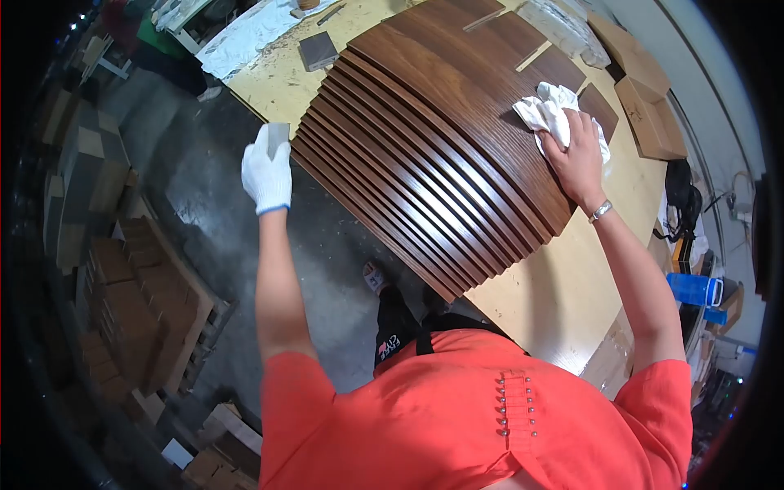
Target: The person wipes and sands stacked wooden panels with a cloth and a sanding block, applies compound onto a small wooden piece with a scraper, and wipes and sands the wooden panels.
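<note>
A stack of dark brown wood-grain panels [416, 155] lies fanned out in steps on a pale yellow table. My right hand [576, 155], bare and with a bracelet at the wrist, presses a crumpled white cloth [549, 110] onto the top panel near its right end. Off the stack's left corner, my left hand [268, 170] wears a white glove with a blue cuff. Its fingers are closed round a small grey block [278, 135], held over the table edge beside the panel ends.
A small dark square piece [318, 51] and a white cloth sheet [253, 37] lie at the table's far left. An open cardboard box [651, 122] and a blue container [694, 289] stand right. Another person [167, 49] is at upper left. Stacked boards [139, 302] stand on a pallet.
</note>
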A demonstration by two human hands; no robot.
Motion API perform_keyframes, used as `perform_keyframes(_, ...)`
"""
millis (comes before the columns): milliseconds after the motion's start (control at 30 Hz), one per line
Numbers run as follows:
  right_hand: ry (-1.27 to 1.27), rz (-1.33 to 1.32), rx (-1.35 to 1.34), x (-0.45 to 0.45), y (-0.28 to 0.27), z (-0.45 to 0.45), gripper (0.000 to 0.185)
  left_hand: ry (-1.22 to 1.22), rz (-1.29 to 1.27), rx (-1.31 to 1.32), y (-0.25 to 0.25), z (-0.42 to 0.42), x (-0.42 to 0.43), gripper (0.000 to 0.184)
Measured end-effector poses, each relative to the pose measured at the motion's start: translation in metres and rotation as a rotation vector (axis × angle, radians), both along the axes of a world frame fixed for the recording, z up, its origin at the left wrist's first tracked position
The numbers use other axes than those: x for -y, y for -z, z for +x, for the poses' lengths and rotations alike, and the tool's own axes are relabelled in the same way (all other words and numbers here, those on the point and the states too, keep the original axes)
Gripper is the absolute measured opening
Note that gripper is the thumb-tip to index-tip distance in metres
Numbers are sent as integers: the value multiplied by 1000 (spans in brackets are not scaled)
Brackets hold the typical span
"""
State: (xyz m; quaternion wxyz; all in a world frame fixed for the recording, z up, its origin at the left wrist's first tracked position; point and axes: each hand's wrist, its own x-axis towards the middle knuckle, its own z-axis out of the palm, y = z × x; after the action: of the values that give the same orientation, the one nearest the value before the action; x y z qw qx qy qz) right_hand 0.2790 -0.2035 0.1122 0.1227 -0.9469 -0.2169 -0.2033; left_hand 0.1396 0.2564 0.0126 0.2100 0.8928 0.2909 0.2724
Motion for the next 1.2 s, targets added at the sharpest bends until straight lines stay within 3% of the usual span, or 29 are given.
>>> perform_keyframes(67, 3, -2, 18, 1, 2, 0, 49, 11, 63, -163, 0, 5, 9, 47)
perform_keyframes(233, -7, 3, 27, 2, 2, 2, 49, 140, 15, -61, 18, -30, 36, 53)
perform_keyframes(433, -10, 0, 31, 4, 5, 4, 49, -60, 39, -89, 12, 10, 14, 46)
perform_keyframes(567, -2, 1, 31, 3, 4, 2, 50, 149, 110, -23, 16, -51, 100, 43)
perform_keyframes(633, -1, -3, 30, 3, 5, 3, 51, 277, -52, 15, 10, -100, 172, 29)
perform_keyframes(733, 12, -16, 41, 3, 5, 4, 51, 558, -90, 27, -1, -160, 260, 39)
perform_keyframes(800, 7, -19, 39, 5, 7, 6, 51, 691, -329, -11, -3, -186, 292, 44)
perform_keyframes(933, 13, -16, 48, 3, 4, 3, 51, 468, -226, 99, -5, -145, 238, 39)
perform_keyframes(1000, 14, -8, 37, 1, 4, 2, 51, 347, -138, 150, -10, -110, 197, 47)
perform_keyframes(1133, 14, -8, 32, 2, 4, 2, 51, 445, 87, 216, -25, -59, 175, 48)
perform_keyframes(1200, 19, -1, 35, 0, 2, 3, 50, 312, 211, 158, -26, -31, 154, 42)
